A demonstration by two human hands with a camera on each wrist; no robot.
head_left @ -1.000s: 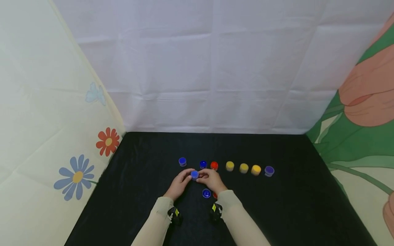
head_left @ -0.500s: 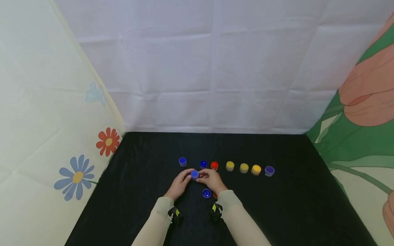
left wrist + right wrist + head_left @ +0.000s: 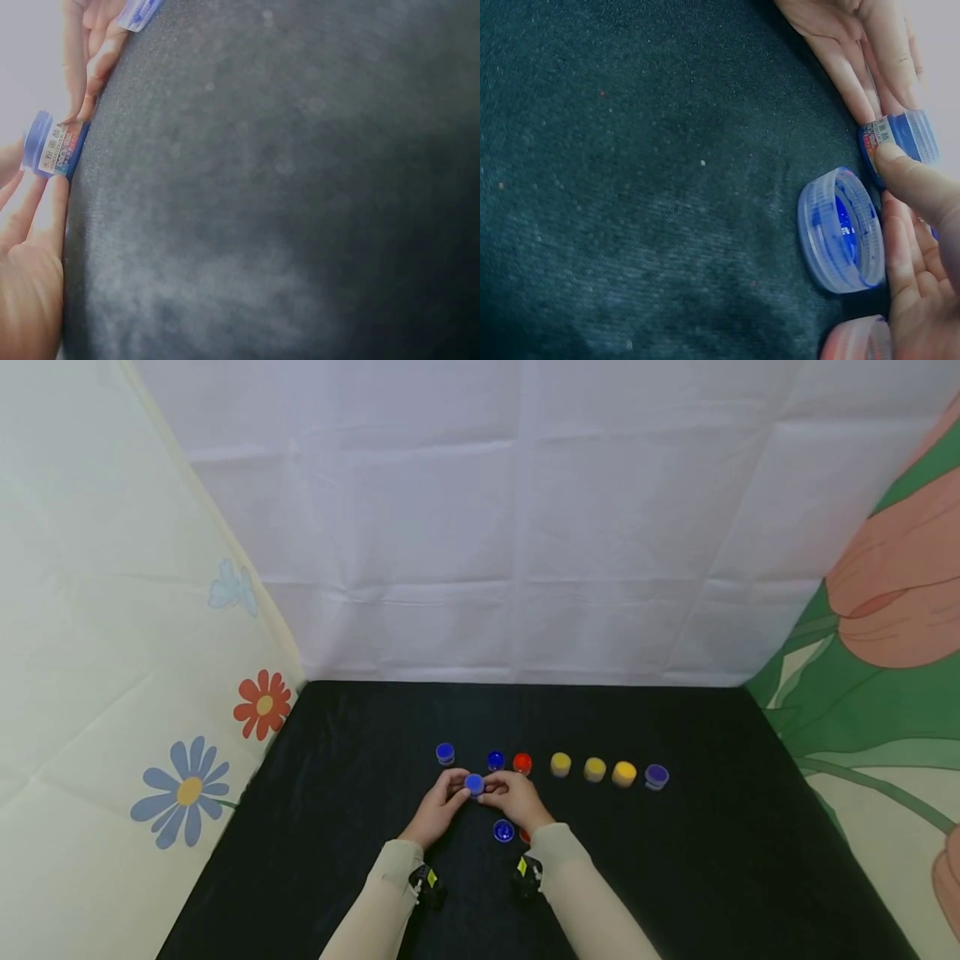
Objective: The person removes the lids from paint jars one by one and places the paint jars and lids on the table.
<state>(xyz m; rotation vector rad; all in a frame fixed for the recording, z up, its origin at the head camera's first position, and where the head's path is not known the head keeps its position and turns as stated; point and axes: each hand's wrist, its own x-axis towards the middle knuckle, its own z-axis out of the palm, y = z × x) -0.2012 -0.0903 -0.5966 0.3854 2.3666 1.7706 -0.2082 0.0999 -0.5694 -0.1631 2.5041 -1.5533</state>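
Observation:
A small blue paint jar (image 3: 474,785) with a printed label stands upright between both hands. My left hand (image 3: 432,810) pinches it from the left with fingers and thumb. From the right, my right hand (image 3: 517,799) grips it too, its thumb across the label in the right wrist view. The jar's ribbed blue lid (image 3: 922,133) is on top. Close beside the right hand lies a loose blue lid (image 3: 840,229), hollow side showing. A red lid (image 3: 859,339) is next to it, mostly hidden by the right wrist in the head view.
Behind the hands runs a row of jars on the black cloth (image 3: 360,760): a blue jar (image 3: 445,754), another blue jar (image 3: 496,761), a red jar (image 3: 522,764), several yellow jars (image 3: 595,770) and a dark blue jar (image 3: 656,777). White fabric (image 3: 517,527) hangs behind.
The left fingers have shifted slightly against the jar, and the jar has moved a touch. The right hand, the lids and the row of jars look the same.

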